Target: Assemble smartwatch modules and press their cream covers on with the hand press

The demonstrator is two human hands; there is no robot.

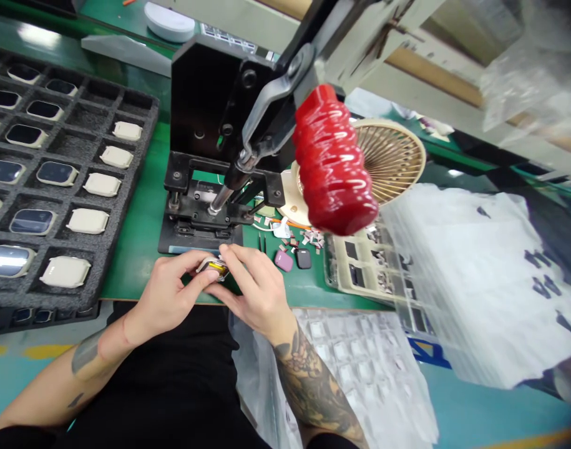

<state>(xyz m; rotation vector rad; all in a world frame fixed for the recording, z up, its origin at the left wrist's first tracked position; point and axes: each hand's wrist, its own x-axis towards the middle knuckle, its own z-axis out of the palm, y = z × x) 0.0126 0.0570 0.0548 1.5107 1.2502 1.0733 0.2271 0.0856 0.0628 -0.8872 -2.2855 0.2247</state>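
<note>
Between both hands, close to the table's front edge, is a small watch case (216, 268) with a yellow part showing inside it. My left hand (175, 290) grips its left side, thumb pressed along the near edge. The fingers of my right hand (254, 284) are closed on its right and far side, covering part of it. Just beyond the hands stands a black lever press (205, 209) with a red ribbed handle (334, 162). Right of the hands, a purple square piece (283, 260) and a black square piece (303, 258) lie on the green table.
A dark foam tray (126, 215) of watch cases, some with dark screens, lies at left. Small loose parts (308, 238), a fan (390, 159) and a compartment box (344, 284) are at right. White plastic sheets (467, 280) overhang the box.
</note>
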